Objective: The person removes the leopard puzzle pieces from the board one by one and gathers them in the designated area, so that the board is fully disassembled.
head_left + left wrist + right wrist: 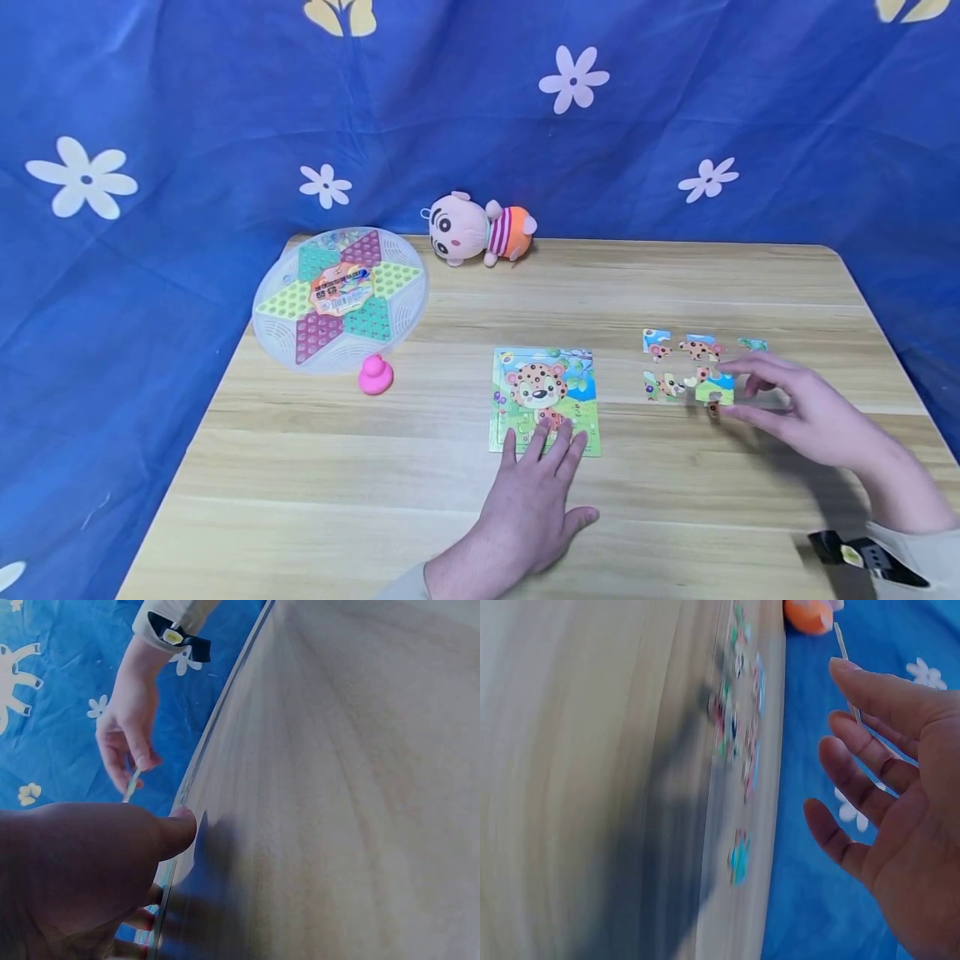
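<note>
My left hand (528, 504) rests with fingers spread on the lower part of a square puzzle board (502, 417) showing a cartoon leopard. Off to the right, my right hand (817, 417) pinches a blue-and-green puzzle piece (716, 388) between thumb and fingers. In the right wrist view that piece (842, 643) appears edge-on, raised off the table, while the other fingers stay loosely bent. Several loose pieces (702, 347) lie in rough rows beneath and behind it, some partly covered by the held one.
A round Chinese checkers board (405, 325) lies at the table's back left, a pink rubber duck (375, 377) just in front of it. On its side at the back edge is a plush toy (461, 229). Blue flowered cloth (480, 100) hangs behind the wooden table (360, 492).
</note>
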A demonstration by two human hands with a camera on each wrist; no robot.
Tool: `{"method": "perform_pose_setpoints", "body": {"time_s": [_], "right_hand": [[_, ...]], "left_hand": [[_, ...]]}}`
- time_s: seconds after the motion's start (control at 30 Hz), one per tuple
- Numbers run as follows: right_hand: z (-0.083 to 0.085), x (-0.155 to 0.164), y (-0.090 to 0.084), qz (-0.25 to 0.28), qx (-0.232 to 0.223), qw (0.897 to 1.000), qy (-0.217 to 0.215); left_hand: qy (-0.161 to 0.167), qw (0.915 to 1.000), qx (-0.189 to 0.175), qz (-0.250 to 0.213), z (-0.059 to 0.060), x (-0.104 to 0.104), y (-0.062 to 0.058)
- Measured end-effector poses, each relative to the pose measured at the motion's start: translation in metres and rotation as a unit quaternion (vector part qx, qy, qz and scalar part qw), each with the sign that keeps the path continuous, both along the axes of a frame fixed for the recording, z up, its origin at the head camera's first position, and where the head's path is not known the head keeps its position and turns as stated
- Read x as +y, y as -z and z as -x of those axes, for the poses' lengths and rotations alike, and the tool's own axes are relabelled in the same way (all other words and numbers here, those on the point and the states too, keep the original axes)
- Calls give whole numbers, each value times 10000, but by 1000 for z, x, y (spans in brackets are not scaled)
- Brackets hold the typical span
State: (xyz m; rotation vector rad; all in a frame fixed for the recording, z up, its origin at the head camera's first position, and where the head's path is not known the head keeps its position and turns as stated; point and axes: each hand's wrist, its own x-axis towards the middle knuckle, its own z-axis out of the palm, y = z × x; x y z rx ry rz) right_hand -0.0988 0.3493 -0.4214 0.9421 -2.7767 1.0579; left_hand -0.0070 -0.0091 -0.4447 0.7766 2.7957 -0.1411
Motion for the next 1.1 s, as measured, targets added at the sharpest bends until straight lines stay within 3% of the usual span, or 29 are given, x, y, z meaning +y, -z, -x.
{"method": "perform_pose_setpoints", "body": {"time_s": [0.27,0.57,0.93,1.1], "right_hand": [[-3,39,12,-187,188,9984,497],[-3,67,27,-603,97,9947,832],[-4,79,43,-648,-184,9926,1009],[-2,80,46,-640,-274,9922,1030]], "left_hand": [[6,10000,-45,-3,0,1,0],[-15,9998,-88,149,1,-1,0],[-7,10000,-29,62,1,-2,1],[-40,9997,-71,-237,4,0,-1]]}}
